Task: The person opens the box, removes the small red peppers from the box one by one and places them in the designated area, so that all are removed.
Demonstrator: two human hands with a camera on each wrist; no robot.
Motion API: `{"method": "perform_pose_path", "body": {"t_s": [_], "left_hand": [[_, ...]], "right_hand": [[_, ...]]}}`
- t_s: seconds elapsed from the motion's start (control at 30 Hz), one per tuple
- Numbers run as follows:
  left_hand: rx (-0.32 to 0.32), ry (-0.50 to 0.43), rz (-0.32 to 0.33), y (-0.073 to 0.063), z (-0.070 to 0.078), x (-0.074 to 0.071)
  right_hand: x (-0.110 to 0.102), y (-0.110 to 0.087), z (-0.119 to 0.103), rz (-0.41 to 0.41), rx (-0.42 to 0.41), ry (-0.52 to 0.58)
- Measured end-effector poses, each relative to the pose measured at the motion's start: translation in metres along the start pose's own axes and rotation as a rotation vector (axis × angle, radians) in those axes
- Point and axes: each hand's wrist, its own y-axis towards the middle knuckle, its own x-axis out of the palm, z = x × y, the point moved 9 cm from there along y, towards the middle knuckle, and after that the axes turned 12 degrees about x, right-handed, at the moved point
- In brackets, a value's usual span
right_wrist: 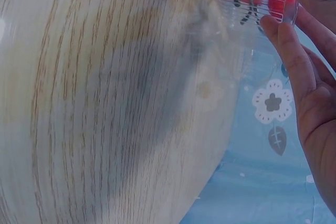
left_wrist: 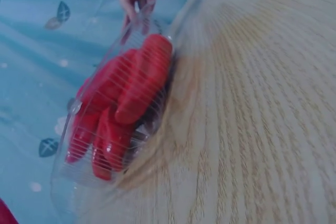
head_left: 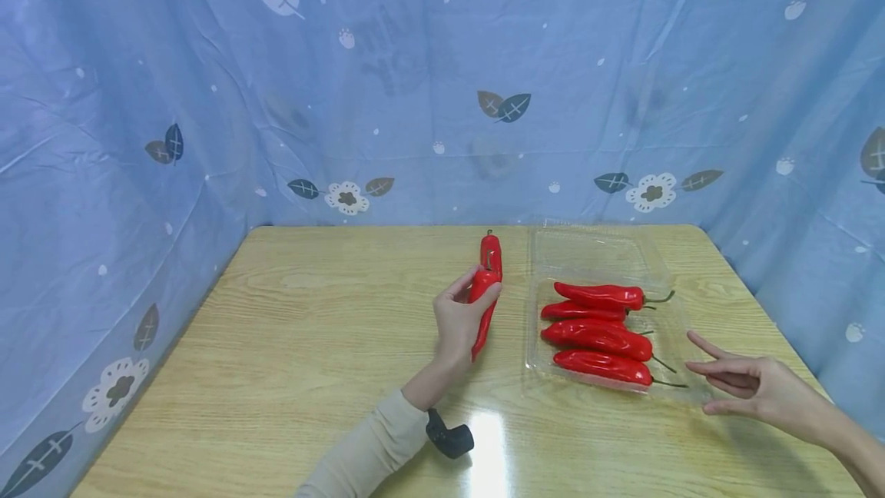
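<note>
While left hand (head_left: 458, 329) pinches red pepper (head_left: 484, 281) just in front of second pepper (head_left: 492, 247) on counter (head_left: 311, 329), right hand (head_left: 757, 386) — fingers spread, nothing gripped — sits at edge of open clear container (head_left: 588, 248) holding more peppers (head_left: 601, 338). Step looks like pick-up; next move calls for steady pinch, clearance from second pepper.

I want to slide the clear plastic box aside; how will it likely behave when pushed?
The box looks thin-walled, so it would probably flex where pressed. Its lid is open at the far side and might wobble or drag. The glossy red peppers inside look loose, so they may slide.
</note>
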Motion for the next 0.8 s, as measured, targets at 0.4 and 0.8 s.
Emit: {"method": "perform_pose_path", "body": {"t_s": [0.4,0.8], "left_hand": [[-0.066,-0.042,0.149,0.015,-0.011,-0.01],[-0.068,-0.055,0.198,0.038,-0.025,-0.009]], "right_hand": [[-0.003,-0.001,-0.001,0.055,-0.02,-0.07],[0.0,-0.002,-0.003,0.063,-0.01,-0.078]]}}
